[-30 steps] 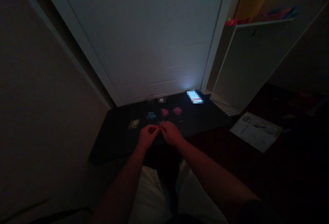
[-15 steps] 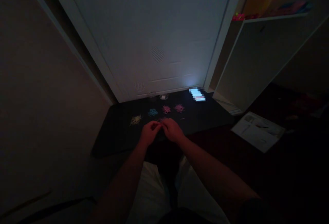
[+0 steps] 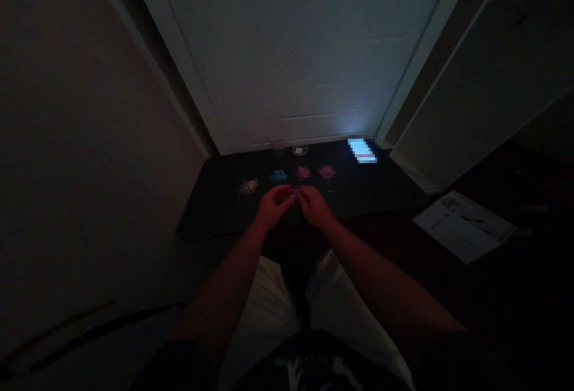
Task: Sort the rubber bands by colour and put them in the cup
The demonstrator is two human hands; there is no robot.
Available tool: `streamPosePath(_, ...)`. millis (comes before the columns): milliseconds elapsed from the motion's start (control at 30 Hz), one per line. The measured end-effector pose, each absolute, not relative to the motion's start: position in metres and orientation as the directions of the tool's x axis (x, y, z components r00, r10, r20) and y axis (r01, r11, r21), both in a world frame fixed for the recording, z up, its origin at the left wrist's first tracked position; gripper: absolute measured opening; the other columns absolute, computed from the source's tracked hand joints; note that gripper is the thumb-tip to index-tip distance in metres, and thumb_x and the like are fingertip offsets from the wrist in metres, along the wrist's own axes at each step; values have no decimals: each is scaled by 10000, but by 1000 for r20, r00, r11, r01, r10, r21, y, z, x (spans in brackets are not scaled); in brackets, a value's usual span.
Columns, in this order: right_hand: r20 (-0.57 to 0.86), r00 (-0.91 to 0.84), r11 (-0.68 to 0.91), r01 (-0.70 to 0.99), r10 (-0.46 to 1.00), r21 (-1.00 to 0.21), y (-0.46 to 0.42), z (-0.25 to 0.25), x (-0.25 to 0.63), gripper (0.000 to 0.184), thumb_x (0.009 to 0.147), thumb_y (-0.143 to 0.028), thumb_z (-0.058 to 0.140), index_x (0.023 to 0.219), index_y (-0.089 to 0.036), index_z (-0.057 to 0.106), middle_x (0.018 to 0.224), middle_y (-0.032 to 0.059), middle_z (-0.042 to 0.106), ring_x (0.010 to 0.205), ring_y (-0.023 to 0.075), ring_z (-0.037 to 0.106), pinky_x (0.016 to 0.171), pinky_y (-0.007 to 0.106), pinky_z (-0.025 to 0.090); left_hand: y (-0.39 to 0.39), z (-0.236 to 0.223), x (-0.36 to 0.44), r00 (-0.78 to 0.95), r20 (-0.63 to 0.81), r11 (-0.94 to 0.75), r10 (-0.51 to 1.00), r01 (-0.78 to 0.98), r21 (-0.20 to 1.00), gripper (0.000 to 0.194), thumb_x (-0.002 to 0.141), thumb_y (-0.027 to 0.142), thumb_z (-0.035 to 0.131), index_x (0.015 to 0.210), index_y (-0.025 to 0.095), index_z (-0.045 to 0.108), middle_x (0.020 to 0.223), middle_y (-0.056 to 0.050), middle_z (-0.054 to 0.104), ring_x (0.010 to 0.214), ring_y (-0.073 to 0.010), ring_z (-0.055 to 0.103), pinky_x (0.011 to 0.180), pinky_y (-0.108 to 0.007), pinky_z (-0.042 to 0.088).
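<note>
On one dark tabletop (image 3: 374, 194) we count one loose pile of thin cream sticks (image 3: 249, 186), one blue pile (image 3: 278, 175), two pink piles (image 3: 303, 172) (image 3: 327, 171) and one lone thin stick (image 3: 330, 191) of unclear colour. Our left hand (image 3: 271, 207) and right hand (image 3: 314, 204) curve their fingers narrowly about some small purplish sticks (image 3: 295, 192) between them, nearer us than the left pink pile. Fingers and dimness hide their number, and we cannot tell whether either hand grips any.
</note>
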State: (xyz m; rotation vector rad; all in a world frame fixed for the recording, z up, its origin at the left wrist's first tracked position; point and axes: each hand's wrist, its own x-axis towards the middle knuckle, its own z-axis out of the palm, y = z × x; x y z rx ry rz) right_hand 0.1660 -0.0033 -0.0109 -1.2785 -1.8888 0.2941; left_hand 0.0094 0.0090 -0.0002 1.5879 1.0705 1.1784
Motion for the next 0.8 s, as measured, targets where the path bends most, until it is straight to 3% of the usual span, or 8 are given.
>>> streamPosePath(200, 490, -200, 477, 687, 849, -548, -5, -10, 166, 163, 870, -220, 400, 773, -203, 529, 778, 51, 556, 765, 191, 473, 709, 304, 371, 11, -5, 9, 196, 254, -300, 947, 259, 918, 183, 731, 346, 620, 767, 172, 660, 748, -36, 672, 691, -146, 597, 652, -262, 466)
streamPosePath(400, 499, -132, 450, 664, 857, -597, -3, -13, 167, 174, 863, -231, 384, 747, -205, 511, 746, 42, 534, 740, 190, 476, 681, 302, 365, 15, -10, 6, 91, 251, -264, 964, 200, 944, 201, 751, 341, 592, 806, 159, 660, 763, -37, 674, 697, -147, 605, 648, -258, 466)
streamPosePath(800, 512, -211, 514, 637, 833, -574, -5, -11, 167, 168, 868, -241, 392, 775, -197, 525, 795, 59, 554, 780, 194, 484, 740, 310, 384, 12, -2, 9, -3, 243, -228, 970, 336, 914, 249, 765, 353, 590, 876, 165, 709, 881, -56, 717, 800, -176, 644, 744, -288, 494)
